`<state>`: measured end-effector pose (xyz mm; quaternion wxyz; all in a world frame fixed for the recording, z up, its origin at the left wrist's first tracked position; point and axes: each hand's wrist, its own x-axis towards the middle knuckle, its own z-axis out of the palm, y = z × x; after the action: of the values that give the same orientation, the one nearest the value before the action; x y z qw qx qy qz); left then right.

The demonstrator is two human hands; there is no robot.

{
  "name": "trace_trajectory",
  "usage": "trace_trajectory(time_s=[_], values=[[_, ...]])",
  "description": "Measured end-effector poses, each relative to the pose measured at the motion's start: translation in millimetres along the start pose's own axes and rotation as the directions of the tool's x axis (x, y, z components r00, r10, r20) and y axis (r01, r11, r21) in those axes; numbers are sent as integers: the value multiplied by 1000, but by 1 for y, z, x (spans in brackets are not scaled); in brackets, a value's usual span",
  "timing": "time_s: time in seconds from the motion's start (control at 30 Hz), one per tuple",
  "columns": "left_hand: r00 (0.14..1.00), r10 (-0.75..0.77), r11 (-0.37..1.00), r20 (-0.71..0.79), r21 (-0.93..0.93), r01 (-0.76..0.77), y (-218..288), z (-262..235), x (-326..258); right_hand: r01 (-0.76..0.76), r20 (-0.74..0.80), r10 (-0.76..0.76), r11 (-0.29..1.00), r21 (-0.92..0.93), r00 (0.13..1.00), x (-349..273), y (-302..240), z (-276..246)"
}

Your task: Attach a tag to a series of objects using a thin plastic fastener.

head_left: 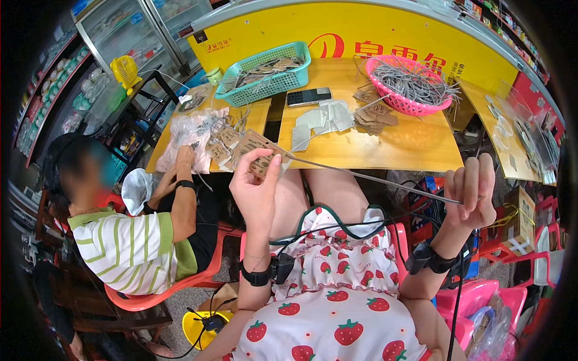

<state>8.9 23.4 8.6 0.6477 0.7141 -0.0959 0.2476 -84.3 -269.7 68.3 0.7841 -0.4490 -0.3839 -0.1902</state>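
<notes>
My left hand (256,192) pinches a brown cardboard tag (251,146) over the table's near edge. A thin grey cord (373,177) runs from the tag's corner across to my right hand (472,191), whose fingers are closed on its other end. The cord is stretched nearly straight; how it meets the tag is partly hidden by my left fingers. Beyond my hands lie a spread of pale grey tags (328,117) and a pile of brown tags (374,119). A pink basket (415,108) heaped with grey cords stands at the back right.
A turquoise basket (265,94) of tags and a black phone (309,96) are on the wooden table (415,147). At my left a seated co-worker (132,240) handles things beside a pale plastic bag (180,135). A black cable (349,225) crosses my lap.
</notes>
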Motion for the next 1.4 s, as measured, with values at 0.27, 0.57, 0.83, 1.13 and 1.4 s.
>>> trace_trajectory(time_s=[0.27,0.57,0.83,1.13,1.4], values=[[988,-51,996,149,-66,62,4,-13,5,-576,-494,300,500,-647,816,8,74,-88],[931,-103,976,349,-146,162,5,-12,1,-654,-726,262,684,-325,635,50,176,-185],[915,-99,966,392,-181,182,7,-19,-1,-633,-699,202,639,-437,686,52,183,-172],[989,107,986,98,116,-118,22,-18,-9,-148,-89,133,546,-825,987,38,135,13],[978,200,977,57,65,-204,35,-5,-19,-355,96,479,757,-549,873,6,137,70]])
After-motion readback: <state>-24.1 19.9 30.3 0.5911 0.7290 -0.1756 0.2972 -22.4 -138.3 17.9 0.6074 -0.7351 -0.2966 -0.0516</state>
